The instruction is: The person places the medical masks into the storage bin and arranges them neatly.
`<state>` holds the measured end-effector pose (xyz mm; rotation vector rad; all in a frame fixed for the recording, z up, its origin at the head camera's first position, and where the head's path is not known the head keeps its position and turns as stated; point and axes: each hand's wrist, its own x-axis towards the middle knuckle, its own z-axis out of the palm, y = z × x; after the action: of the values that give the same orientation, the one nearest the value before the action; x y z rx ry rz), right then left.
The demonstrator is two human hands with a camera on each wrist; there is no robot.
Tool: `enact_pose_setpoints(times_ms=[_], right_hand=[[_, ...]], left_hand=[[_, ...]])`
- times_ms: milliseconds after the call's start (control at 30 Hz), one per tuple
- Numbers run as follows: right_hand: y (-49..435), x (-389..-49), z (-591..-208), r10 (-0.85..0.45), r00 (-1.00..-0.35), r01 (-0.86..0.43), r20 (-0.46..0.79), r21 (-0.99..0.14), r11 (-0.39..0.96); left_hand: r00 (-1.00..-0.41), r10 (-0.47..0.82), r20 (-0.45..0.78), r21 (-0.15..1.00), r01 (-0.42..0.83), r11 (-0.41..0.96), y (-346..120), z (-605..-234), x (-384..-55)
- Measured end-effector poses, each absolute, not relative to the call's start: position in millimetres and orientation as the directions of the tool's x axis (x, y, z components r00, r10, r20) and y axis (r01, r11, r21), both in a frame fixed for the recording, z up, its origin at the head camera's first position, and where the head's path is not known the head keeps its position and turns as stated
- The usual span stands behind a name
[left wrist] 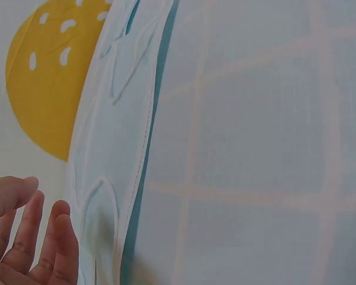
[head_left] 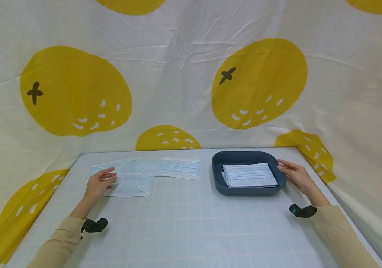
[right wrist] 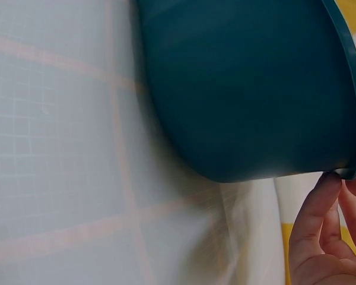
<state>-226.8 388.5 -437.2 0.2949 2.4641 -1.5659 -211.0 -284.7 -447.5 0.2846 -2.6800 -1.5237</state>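
Observation:
Above the left end of several pale blue face masks (head_left: 134, 180) hovers my left hand (head_left: 100, 182), fingers loosely bent and holding nothing. The left wrist view shows the same hand (left wrist: 35, 237) beside a mask (left wrist: 115, 142) with white ear loops. At the right, a dark blue tray (head_left: 215, 182) holds a small stack of folded masks (head_left: 249, 175). My right hand (head_left: 299, 178) is at the tray's right end. Close up in the right wrist view, its fingertips (right wrist: 327, 184) pinch the rim of the tray (right wrist: 249, 89); the thumb is partly cut off by the frame.
A white table (head_left: 184, 223) with a faint grid pattern lies under everything. Behind it and along its sides hangs a white cloth (head_left: 177, 93) printed with yellow fruit. Black wrist devices (head_left: 95, 225) sit on both sleeves.

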Motion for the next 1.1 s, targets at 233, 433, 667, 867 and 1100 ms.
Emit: enact_pose_setpoints(times_ms=[233, 433, 667, 867, 1100], right_hand=[[390.2, -227.0, -436.6, 0.060, -0.961, 0.270, -0.269, -0.872, 0.409], [390.6, -226.0, -436.5, 0.054, -0.962, 0.267, -0.268, -0.883, 0.386], [390.0, -226.6, -437.6, 0.059, -0.960, 0.276, -0.275, -0.881, 0.385], [389.7, -227.4, -438.3, 0.055, -0.959, 0.278, -0.278, -0.882, 0.382], [387.7, -226.2, -435.8, 0.055, -0.959, 0.278, -0.279, -0.879, 0.387]], left_hand=[[-0.970, -0.244, 0.002, 0.824, -0.137, 0.550, -296.4, -441.7, -212.8], [-0.965, -0.256, -0.057, 0.817, -0.192, 0.543, -301.9, -442.1, -215.9], [-0.953, -0.217, -0.212, 0.793, -0.298, 0.532, -307.0, -446.8, -220.0], [-0.953, -0.194, -0.230, 0.774, -0.301, 0.557, -314.9, -452.6, -220.4], [-0.943, -0.189, -0.272, 0.763, -0.331, 0.555, -324.0, -457.5, -220.0]])
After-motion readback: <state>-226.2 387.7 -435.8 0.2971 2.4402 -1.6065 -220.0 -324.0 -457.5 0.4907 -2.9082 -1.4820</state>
